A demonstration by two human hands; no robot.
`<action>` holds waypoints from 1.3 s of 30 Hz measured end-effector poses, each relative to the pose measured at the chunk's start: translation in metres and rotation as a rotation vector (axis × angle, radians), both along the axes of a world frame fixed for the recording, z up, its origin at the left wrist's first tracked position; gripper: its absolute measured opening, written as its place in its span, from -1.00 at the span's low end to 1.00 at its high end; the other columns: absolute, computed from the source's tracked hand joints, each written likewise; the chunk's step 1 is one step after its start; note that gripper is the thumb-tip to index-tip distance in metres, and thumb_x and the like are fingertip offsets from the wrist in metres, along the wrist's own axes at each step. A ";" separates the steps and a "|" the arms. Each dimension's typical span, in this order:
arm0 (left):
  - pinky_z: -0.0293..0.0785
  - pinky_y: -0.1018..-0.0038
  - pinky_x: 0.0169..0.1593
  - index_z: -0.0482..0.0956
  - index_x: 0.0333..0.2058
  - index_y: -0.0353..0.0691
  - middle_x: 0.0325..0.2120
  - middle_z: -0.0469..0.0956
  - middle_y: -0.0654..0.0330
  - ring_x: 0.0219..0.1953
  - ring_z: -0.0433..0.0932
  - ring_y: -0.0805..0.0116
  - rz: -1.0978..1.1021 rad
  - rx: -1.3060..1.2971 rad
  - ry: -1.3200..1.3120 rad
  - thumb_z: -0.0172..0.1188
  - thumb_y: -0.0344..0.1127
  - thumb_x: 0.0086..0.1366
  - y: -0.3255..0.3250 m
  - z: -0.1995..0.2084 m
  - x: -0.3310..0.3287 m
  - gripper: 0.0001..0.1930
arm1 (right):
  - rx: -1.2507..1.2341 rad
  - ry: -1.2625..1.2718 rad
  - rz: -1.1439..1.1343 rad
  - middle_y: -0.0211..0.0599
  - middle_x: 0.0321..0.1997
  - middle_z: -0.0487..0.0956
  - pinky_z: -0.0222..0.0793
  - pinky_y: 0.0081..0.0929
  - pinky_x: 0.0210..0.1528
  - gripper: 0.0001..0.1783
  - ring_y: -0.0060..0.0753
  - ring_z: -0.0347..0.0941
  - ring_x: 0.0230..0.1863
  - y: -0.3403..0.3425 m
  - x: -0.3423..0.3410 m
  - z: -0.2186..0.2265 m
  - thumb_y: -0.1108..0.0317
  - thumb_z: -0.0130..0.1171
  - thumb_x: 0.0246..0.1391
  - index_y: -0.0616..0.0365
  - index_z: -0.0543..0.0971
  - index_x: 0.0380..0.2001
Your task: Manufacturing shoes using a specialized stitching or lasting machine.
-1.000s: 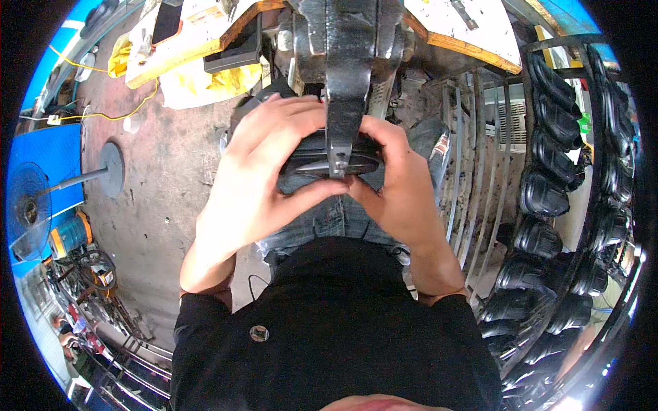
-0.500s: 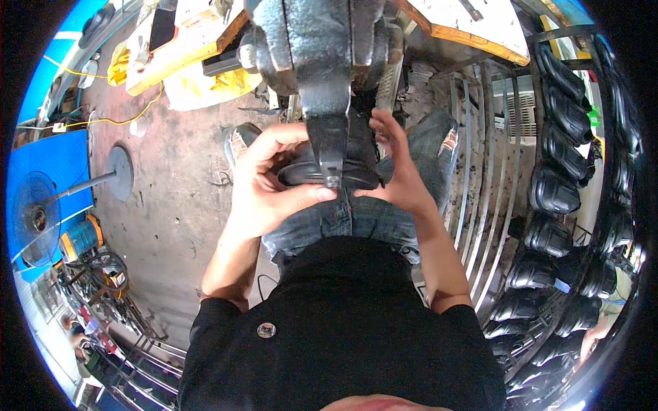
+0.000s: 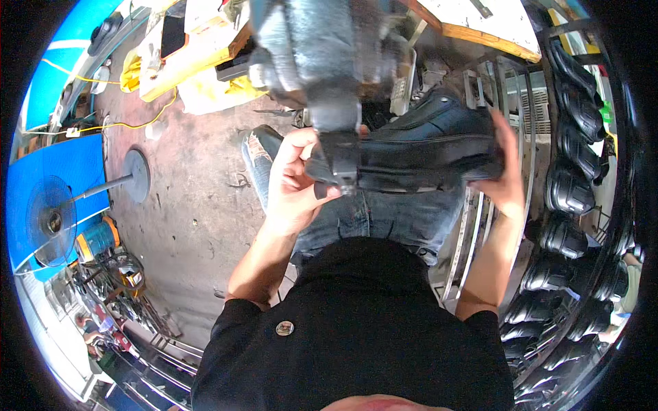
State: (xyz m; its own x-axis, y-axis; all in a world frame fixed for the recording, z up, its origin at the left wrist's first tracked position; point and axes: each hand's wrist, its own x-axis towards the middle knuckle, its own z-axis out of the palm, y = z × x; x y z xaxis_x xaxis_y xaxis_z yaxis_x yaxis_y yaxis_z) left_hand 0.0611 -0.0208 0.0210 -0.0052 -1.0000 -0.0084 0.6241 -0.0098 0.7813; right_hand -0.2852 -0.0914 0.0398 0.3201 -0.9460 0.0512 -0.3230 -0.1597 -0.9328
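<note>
A black shoe or boot (image 3: 432,154) lies crosswise above my lap, its left part under a heavy dark metal machine head (image 3: 336,123). My left hand (image 3: 291,181) is closed about the shoe's left end, the thumb pressed near the tip of the machine's downward arm. At the other end, my right hand (image 3: 506,168) wraps round the shoe with fingers on the far side and thumb on the near side. The machine arm hides part of the shoe between my hands. Motion blurs the machine and the shoe.
To the right, a metal rack (image 3: 548,164) carries several black shoes (image 3: 569,192). Wooden-edged worktables (image 3: 480,34) stand ahead on both sides. A standing fan (image 3: 55,219) is at the left, and a yellow cable (image 3: 137,125) runs across the floor behind it.
The shoe has swung round and now stretches to the right of the machine arm. My right hand has moved right and closed on its end, while my left hand stays by the arm's tip.
</note>
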 end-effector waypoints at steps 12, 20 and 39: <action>0.37 0.23 0.33 0.31 0.27 -0.25 0.34 0.28 -0.15 0.31 0.40 0.15 0.000 -0.006 0.282 0.41 -0.45 0.22 0.011 -0.008 0.010 -0.33 | -0.239 -0.007 -0.024 -0.01 0.52 0.23 0.02 -0.19 0.53 0.42 -0.12 0.18 0.49 -0.014 0.019 0.087 0.42 0.56 -0.79 0.35 0.23 0.41; 0.31 0.18 0.36 0.28 0.33 -0.26 0.31 0.36 0.03 0.31 0.38 0.19 0.034 0.072 0.427 0.33 -0.29 0.33 0.024 -0.046 0.027 -0.35 | -0.271 0.086 -0.045 0.20 0.45 0.29 0.12 -0.12 0.49 0.31 0.02 0.29 0.43 0.007 0.059 0.117 0.67 0.45 -0.58 0.33 0.17 0.44; -0.05 -0.16 0.44 0.33 0.35 -0.22 0.37 0.29 -0.03 0.44 0.16 -0.19 0.201 -0.502 -1.630 0.51 -0.10 0.02 0.017 0.106 0.062 -0.07 | -0.069 0.018 0.106 0.03 0.41 0.28 0.13 -0.18 0.45 0.15 0.06 0.22 0.43 0.028 0.147 0.069 0.37 0.65 -0.44 0.11 0.36 0.37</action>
State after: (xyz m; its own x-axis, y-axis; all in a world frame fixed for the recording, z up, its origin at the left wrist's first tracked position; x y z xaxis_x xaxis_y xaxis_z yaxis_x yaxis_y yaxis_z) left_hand 0.1231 -0.0041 0.1267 -0.1932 -0.8900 0.4129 -0.7965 0.3881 0.4637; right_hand -0.1387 -0.0638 0.1084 0.4195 -0.9012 0.1086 -0.3174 -0.2578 -0.9126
